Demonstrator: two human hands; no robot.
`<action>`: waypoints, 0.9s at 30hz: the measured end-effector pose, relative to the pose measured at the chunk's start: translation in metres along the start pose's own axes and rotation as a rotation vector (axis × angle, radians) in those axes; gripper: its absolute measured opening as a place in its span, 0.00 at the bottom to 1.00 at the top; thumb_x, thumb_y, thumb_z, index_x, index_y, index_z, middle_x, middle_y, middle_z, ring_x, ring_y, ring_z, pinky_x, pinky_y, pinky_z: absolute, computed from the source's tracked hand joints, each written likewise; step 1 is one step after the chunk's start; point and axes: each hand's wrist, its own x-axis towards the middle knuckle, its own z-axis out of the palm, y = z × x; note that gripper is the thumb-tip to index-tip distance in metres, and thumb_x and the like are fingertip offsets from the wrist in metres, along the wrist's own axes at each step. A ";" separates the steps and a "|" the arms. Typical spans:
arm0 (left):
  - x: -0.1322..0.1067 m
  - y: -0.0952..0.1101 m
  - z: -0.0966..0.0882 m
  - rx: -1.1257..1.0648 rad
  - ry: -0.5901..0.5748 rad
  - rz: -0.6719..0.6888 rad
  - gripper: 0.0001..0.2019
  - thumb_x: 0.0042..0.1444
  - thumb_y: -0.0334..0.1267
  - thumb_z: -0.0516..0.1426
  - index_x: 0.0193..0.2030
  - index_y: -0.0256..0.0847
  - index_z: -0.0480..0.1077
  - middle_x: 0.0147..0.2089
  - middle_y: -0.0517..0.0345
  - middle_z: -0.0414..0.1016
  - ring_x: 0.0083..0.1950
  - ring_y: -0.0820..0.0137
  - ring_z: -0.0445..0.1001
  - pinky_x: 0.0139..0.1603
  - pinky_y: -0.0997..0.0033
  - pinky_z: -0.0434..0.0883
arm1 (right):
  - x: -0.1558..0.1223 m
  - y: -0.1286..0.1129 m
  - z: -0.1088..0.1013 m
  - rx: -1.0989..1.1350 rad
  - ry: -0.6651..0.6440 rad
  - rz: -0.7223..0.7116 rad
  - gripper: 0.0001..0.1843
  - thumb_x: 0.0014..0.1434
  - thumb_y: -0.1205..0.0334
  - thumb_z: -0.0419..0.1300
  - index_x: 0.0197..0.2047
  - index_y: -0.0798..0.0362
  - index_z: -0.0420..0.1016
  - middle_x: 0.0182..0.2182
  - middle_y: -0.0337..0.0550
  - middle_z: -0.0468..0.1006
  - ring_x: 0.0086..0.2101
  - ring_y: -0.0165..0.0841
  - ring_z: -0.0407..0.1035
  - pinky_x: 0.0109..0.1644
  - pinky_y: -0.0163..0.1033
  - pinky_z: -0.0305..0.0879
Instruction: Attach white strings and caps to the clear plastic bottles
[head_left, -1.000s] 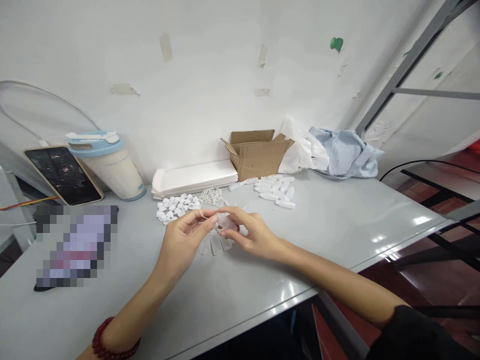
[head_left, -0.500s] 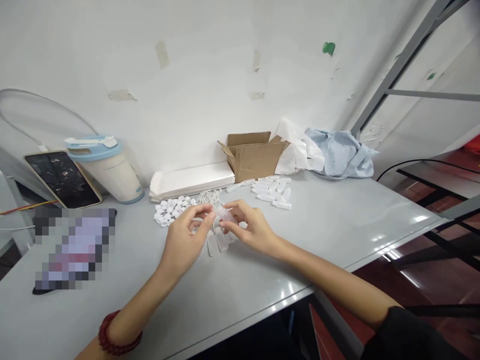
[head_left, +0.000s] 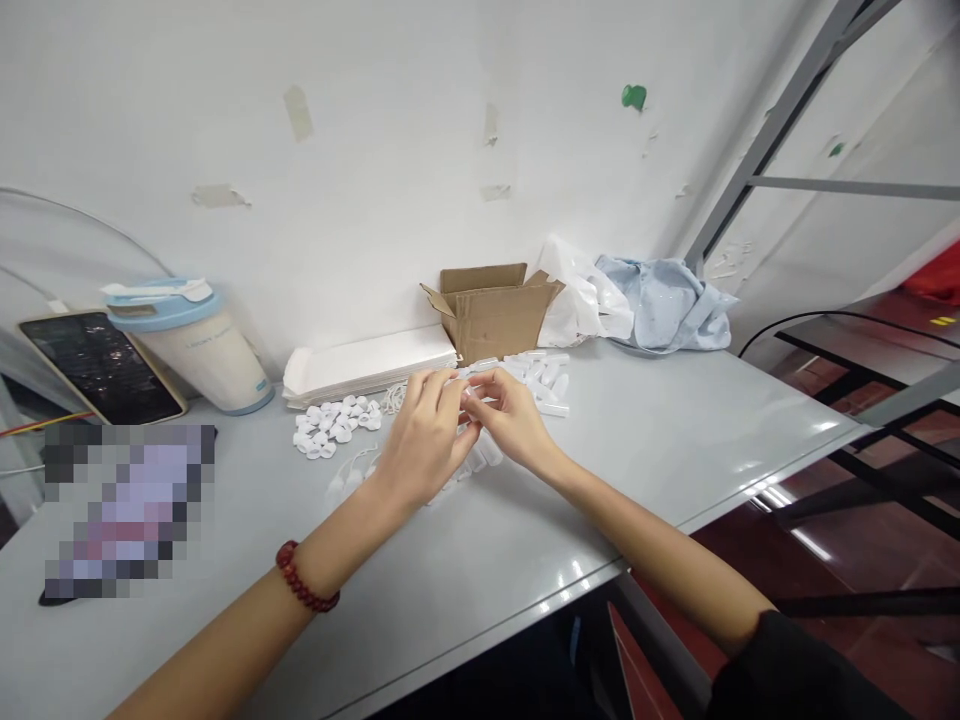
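My left hand (head_left: pixel 426 440) and my right hand (head_left: pixel 517 420) meet over the desk, fingers curled and fingertips pressed together. Whatever is pinched between them is hidden behind the fingers. Below and just beyond them lie clear plastic pieces (head_left: pixel 484 456), partly covered by the hands. More translucent pieces with thin strings (head_left: pixel 349 480) rest left of my left wrist. A heap of small white ring-like caps (head_left: pixel 334 425) sits to the left, and a bundle of white cord (head_left: pixel 393 400) shows behind my left hand. Clear tubes (head_left: pixel 553 385) are scattered behind my right hand.
Along the wall stand a stack of white cartons (head_left: pixel 367 365), an open cardboard box (head_left: pixel 499 320), a white plastic bag (head_left: pixel 574 300) and a light blue cloth (head_left: pixel 667 305). At the left are a tumbler (head_left: pixel 199 345), a phone (head_left: pixel 105 365) and a blurred-out item (head_left: pixel 131 510).
My left hand has moved right and turned its back to the camera, closing in on my right hand. The translucent piece seen between them is now hidden. The view has shifted slightly right.
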 end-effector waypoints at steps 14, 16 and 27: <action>0.004 0.024 0.026 -0.307 -0.342 -0.355 0.15 0.50 0.37 0.61 0.45 0.38 0.70 0.46 0.49 0.75 0.54 0.54 0.65 0.49 0.56 0.69 | 0.026 -0.012 -0.067 -0.625 -0.490 0.236 0.06 0.55 0.70 0.55 0.29 0.58 0.73 0.27 0.44 0.77 0.27 0.29 0.73 0.25 0.30 0.62; 0.001 0.026 0.029 -0.286 -0.384 -0.344 0.16 0.50 0.36 0.61 0.46 0.37 0.70 0.46 0.47 0.75 0.54 0.53 0.65 0.49 0.55 0.69 | 0.027 -0.011 -0.067 -0.665 -0.511 0.268 0.06 0.54 0.71 0.56 0.28 0.59 0.73 0.26 0.45 0.78 0.27 0.30 0.73 0.24 0.29 0.62; -0.007 0.025 0.031 -0.186 -0.457 -0.275 0.15 0.53 0.38 0.58 0.46 0.35 0.69 0.47 0.44 0.74 0.55 0.51 0.64 0.50 0.52 0.68 | 0.027 -0.006 -0.060 -0.645 -0.560 0.332 0.08 0.51 0.73 0.57 0.23 0.59 0.72 0.18 0.41 0.75 0.23 0.31 0.72 0.23 0.31 0.66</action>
